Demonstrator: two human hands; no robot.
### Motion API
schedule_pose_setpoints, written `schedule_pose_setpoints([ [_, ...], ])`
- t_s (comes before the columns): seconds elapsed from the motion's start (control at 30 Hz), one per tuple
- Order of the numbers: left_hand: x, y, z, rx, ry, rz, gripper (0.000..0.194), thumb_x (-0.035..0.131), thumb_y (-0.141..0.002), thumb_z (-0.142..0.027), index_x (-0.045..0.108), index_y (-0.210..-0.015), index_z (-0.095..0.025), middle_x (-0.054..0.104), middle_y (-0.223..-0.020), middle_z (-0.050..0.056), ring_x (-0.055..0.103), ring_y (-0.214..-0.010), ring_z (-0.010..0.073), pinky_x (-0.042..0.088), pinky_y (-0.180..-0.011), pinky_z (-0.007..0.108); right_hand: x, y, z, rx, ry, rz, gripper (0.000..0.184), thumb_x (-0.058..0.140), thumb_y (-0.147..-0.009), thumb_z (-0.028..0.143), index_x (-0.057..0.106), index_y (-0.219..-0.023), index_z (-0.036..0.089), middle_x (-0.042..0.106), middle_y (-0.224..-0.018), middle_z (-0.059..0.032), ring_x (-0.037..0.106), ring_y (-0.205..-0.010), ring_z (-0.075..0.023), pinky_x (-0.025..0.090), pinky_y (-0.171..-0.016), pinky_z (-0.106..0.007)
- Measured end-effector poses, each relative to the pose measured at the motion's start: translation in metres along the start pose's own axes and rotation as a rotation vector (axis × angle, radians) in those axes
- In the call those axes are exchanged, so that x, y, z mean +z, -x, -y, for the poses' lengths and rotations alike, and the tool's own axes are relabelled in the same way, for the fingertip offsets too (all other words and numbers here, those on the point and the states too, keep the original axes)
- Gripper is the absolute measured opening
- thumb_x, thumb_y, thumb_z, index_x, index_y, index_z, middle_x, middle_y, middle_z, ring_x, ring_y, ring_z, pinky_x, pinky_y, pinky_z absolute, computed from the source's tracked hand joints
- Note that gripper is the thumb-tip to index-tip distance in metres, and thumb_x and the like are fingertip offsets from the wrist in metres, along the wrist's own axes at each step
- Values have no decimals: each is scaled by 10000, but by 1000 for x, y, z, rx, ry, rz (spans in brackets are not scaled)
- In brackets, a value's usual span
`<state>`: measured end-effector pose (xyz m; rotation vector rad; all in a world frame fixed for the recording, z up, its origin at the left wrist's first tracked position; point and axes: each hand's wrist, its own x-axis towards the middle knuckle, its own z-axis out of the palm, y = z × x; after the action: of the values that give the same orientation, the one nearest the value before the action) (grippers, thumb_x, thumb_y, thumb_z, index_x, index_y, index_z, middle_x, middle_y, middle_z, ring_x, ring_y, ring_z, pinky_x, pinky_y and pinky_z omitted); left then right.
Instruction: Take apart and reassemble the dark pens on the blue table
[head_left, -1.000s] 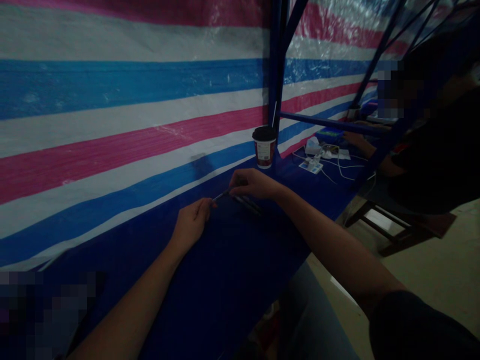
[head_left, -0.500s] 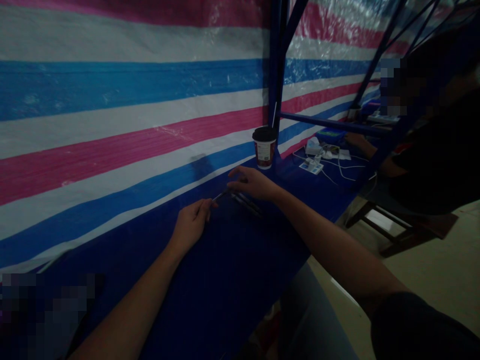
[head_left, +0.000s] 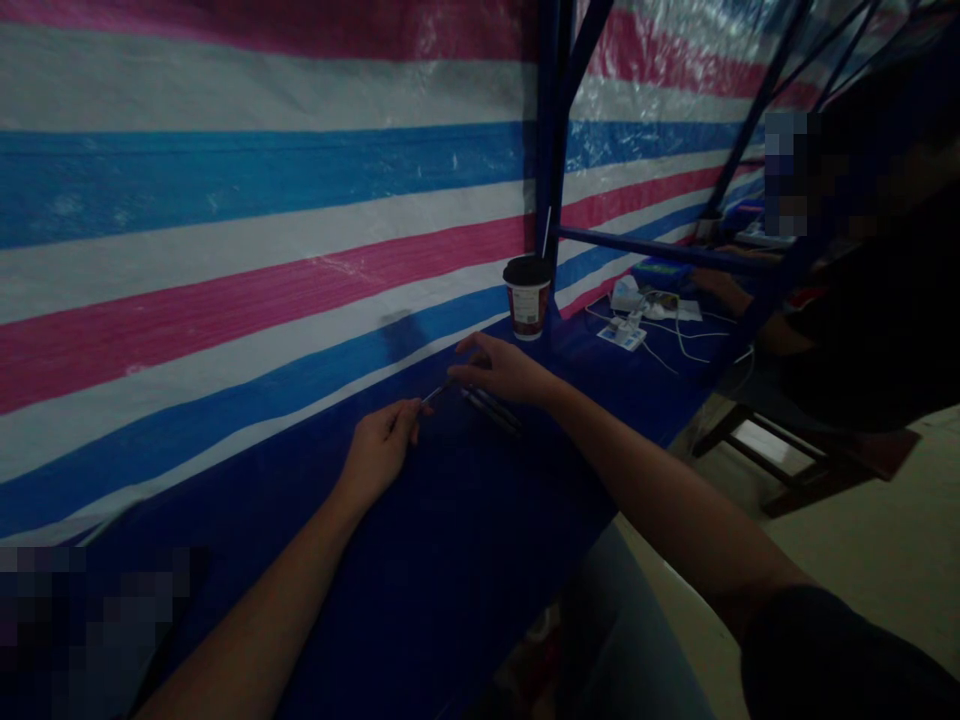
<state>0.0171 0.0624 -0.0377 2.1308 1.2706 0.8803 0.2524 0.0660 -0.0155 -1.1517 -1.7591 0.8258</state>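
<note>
My left hand [head_left: 381,443] is closed on one end of a thin pen [head_left: 436,393], which slants up to the right between my two hands. At its other end, my right hand [head_left: 499,368] pinches with the thumb side, its index finger arched above. My fingers and the dim light hide much of the pen. On the blue table, just below my right hand, lie a couple of dark pens [head_left: 491,410] side by side. Behind my right hand stands a paper cup [head_left: 527,300] with a black lid and a white straw.
A striped plastic sheet [head_left: 262,290] hangs along the back edge of the blue table [head_left: 420,570]. A blue metal post [head_left: 550,130] rises beside the cup. White cables and adapters [head_left: 637,310] lie farther right, near a seated person in black [head_left: 877,310]. A wooden stool [head_left: 802,450] stands below.
My right hand has shifted slightly left, and its index finger has lifted and arched away from the pen. My left hand stays almost in place.
</note>
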Motion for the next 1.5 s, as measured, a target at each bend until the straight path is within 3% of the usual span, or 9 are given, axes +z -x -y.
schedule_pose_setpoints([
  [0.17, 0, -1, -1, 0, 24, -4, 463, 422, -963, -537, 670, -763, -201, 481, -528, -38, 387, -441, 130, 287, -467, 264, -2, -1, 1, -50, -78, -3, 349, 717, -827, 171, 540, -1127, 196, 721, -1008, -54, 673, -883, -174, 516, -805, -320],
  [0.37, 0, -1, -2, 17, 12, 5, 454, 435, -958, -528, 712, -823, -195, 548, -557, -25, 458, -468, 138, 325, -480, 259, 1, -3, -2, 47, -226, -28, 295, 762, -772, 159, 565, -989, 187, 683, -821, -10, 629, -728, -147, 490, -674, -295],
  [0.6, 7, 0, 5, 9, 24, 22, 424, 550, -902, -566, 742, -1000, -200, 770, -819, 35, 676, -712, 205, 446, -620, 283, -6, -7, 1, -21, -313, -260, 229, 778, -751, 211, 635, -928, 182, 668, -796, 14, 606, -727, -125, 482, -672, -266],
  [0.9, 7, -1, 9, 8, -4, -4, 425, 523, -908, -547, 745, -1016, -201, 792, -921, 56, 713, -840, 251, 495, -717, 325, -10, -8, 4, -110, -282, -358, 166, 744, -812, 278, 686, -925, 170, 682, -807, 4, 572, -686, -106, 446, -615, -249],
  [1.07, 7, -1, 9, 34, 42, 29, 423, 526, -921, -535, 736, -1082, -205, 790, -933, 56, 724, -882, 253, 528, -771, 341, -11, -8, 4, -75, -275, -283, 162, 754, -797, 217, 672, -931, 176, 701, -816, 1, 588, -693, -107, 450, -612, -247],
  [1.27, 7, -1, 7, 65, 15, 21, 391, 536, -914, -501, 747, -1064, -208, 789, -939, 62, 724, -895, 259, 548, -800, 356, -4, -2, 9, -21, -309, -7, 153, 744, -791, 153, 683, -930, 171, 759, -913, -28, 659, -741, -119, 490, -664, -259],
  [1.33, 7, -2, 7, 71, 13, 15, 384, 537, -911, -494, 749, -1050, -206, 787, -935, 66, 719, -887, 259, 548, -811, 361, -4, 1, 10, 11, -188, 18, 78, 735, -830, 224, 693, -851, 162, 743, -811, -28, 643, -665, -123, 480, -635, -271],
  [1.4, 6, -2, 7, 74, 14, 6, 383, 539, -911, -496, 749, -1050, -207, 785, -940, 69, 714, -894, 262, 545, -828, 366, -7, 3, 11, 45, 1, -10, 213, 714, -871, 326, 680, -746, 157, 689, -677, -24, 604, -596, -130, 453, -602, -284],
  [1.5, 6, -2, 8, 63, 27, 0, 402, 543, -907, -505, 749, -1073, -203, 786, -944, 73, 712, -898, 266, 543, -839, 372, -11, 4, 10, -24, 133, 6, 197, 776, -819, 316, 717, -923, 159, 726, -811, -35, 613, -670, -136, 441, -630, -276],
])
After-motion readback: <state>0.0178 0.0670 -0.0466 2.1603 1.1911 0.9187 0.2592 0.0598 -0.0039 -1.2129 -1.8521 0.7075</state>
